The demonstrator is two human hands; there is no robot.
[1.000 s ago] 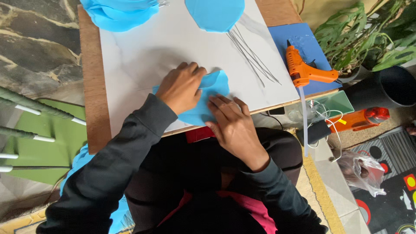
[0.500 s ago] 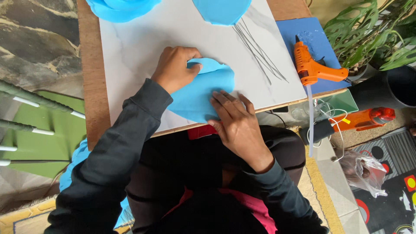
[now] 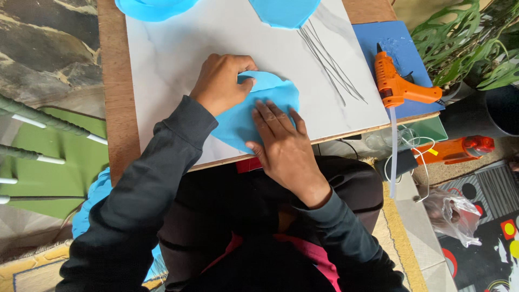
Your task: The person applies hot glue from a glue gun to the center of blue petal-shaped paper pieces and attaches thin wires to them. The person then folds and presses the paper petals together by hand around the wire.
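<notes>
Two hands on the blue sheet (image 3: 270, 103) now, same as a second ago, but the grip differs. My left hand (image 3: 221, 84) has shifted up the worktop (image 3: 178, 59) and curled: fingers pinched together on the sheet's upper edge, which is lifted and rolled over into a fold. A second ago that hand lay flat on it. My right hand (image 3: 284, 143) has stayed put, fingers spread and pressed flat on the sheet's near part, gripping nothing, just pinning it down.

Reading: the fold is under way, with the crease not yet pressed flat.

Sheet sits on the white board near its front edge, between both hands, lower corner just past the board edge over my lap.

Around: thin wires (image 3: 330, 65) lying just right of the sheet, close to the fold but not touching. Glue gun (image 3: 397, 84) on a blue mat (image 3: 397, 40) further right, well apart. Two more blue pieces (image 3: 284, 11) at the far edge. Second orange tool (image 3: 457, 148) down on the floor, plant (image 3: 465, 43) beyond.

Nothing blocks the fold; the wires are the only thing near.
</notes>
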